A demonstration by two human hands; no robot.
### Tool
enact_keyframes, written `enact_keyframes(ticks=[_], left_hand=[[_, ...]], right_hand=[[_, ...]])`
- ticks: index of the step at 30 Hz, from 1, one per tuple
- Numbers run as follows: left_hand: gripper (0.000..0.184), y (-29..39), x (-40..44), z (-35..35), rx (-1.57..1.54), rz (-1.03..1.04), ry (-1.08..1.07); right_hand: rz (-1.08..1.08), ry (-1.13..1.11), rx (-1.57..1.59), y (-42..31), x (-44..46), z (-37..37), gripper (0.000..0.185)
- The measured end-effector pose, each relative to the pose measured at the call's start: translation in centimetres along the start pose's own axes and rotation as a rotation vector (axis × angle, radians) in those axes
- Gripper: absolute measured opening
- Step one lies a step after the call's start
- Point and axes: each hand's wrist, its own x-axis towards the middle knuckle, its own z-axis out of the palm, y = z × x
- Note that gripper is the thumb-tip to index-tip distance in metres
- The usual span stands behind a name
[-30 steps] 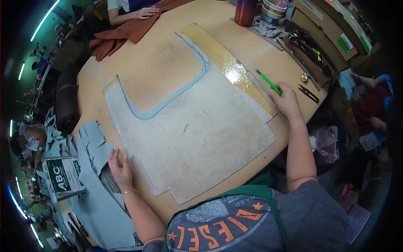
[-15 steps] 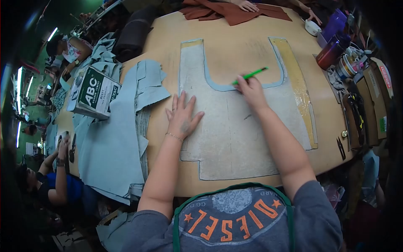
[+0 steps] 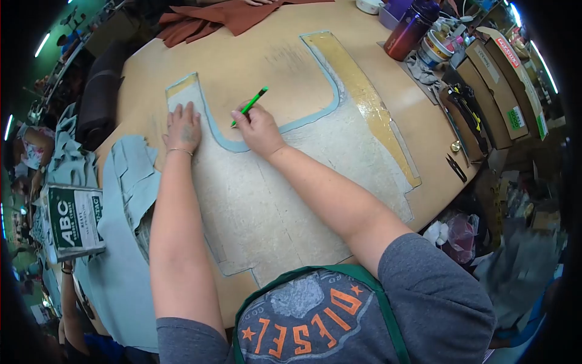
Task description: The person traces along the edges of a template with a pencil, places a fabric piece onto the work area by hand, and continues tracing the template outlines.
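A large U-shaped pattern piece (image 3: 291,176), greyish white and worn, lies flat on the table. Yellow tape (image 3: 357,91) covers its right arm, and a strip of light blue material (image 3: 324,112) shows along the inner curve. My left hand (image 3: 183,127) presses flat on the pattern's left arm, fingers stretched out. In my right hand (image 3: 262,130) a green pen (image 3: 254,102) is pinched, its lower end close to the left part of the inner curve. Whether the pen's point touches the surface I cannot tell.
Light blue leather sheets (image 3: 124,242) are piled at the left beside an ABC cement can (image 3: 73,221). Reddish-brown material (image 3: 224,18) lies at the far edge, near another person's hand. A tumbler (image 3: 412,30), cardboard boxes (image 3: 494,85) and thread snips (image 3: 456,168) are on the right.
My view has turned and shifted to the right. My left hand has slid up onto the pattern's left arm. My right hand has moved the pen leftward along the inner curve.
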Motion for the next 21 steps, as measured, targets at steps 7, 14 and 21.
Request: enact_keyframes(ticks=[7, 14, 21], left_hand=[[0.043, 0.4, 3.1, 1.2, 0.032, -0.085, 0.075], [0.044, 0.6, 2.4, 0.8, 0.013, -0.079, 0.129], [0.044, 0.3, 2.6, 1.3, 0.021, -0.078, 0.170]], right_hand=[[0.055, 0.031, 0.091, -0.9, 0.1, -0.4, 0.018], [0.035, 0.054, 0.105, -1.1, 0.2, -0.7, 0.019], [0.033, 0.066, 0.134, -0.9, 0.1, -0.5, 0.019]])
